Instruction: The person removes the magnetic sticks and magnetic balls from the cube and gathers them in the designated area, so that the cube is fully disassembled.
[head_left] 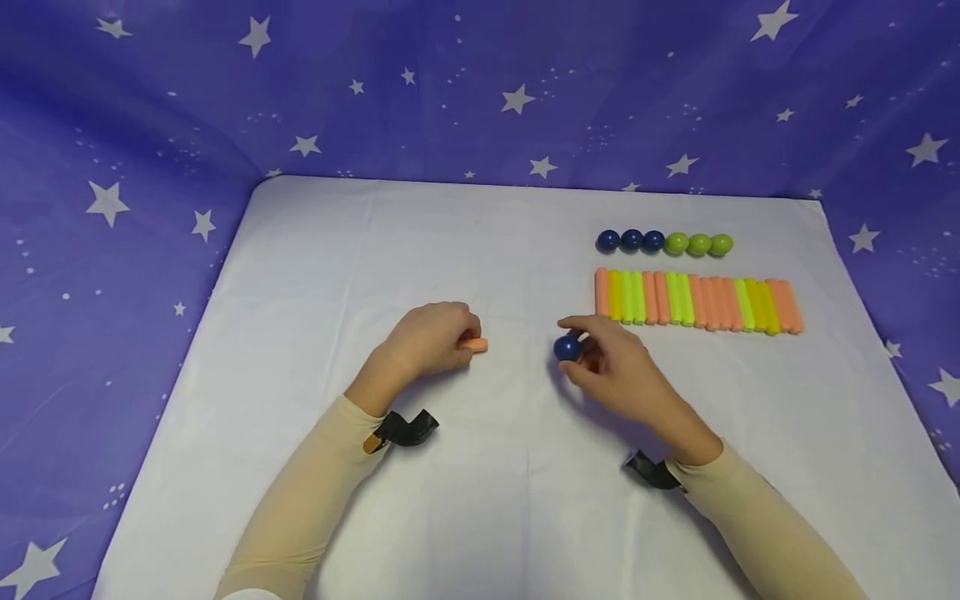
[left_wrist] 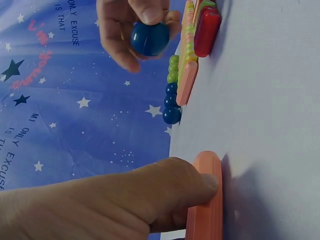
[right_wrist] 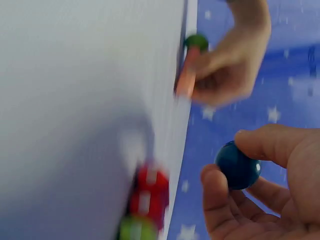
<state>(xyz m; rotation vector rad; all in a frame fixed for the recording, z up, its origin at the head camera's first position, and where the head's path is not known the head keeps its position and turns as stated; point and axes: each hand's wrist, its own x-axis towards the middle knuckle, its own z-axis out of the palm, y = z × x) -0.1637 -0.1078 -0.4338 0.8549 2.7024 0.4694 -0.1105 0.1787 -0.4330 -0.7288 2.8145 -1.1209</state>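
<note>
My left hand point(head_left: 431, 337) is low over the table, its thumb and fingers pinching a salmon-coloured stick point(head_left: 475, 344). In the left wrist view the thumb presses on the side of this round-ended stick. At the stick's far end, the right wrist view shows a green ball point(right_wrist: 196, 42); the left hand hides it from the head view. To the right, my right hand point(head_left: 618, 367) pinches a shiny dark blue ball point(head_left: 567, 348) between thumb and fingers. The right wrist view shows that ball point(right_wrist: 237, 166) held above the table, apart from the stick.
Behind the right hand lies a row of salmon, yellow and lime sticks point(head_left: 682, 300). Farther back, blue balls point(head_left: 632, 241) and green balls point(head_left: 699, 244) form a line. A red piece point(left_wrist: 207, 31) shows near the row. Starry purple cloth point(head_left: 517, 100) surrounds the white table point(head_left: 480, 500).
</note>
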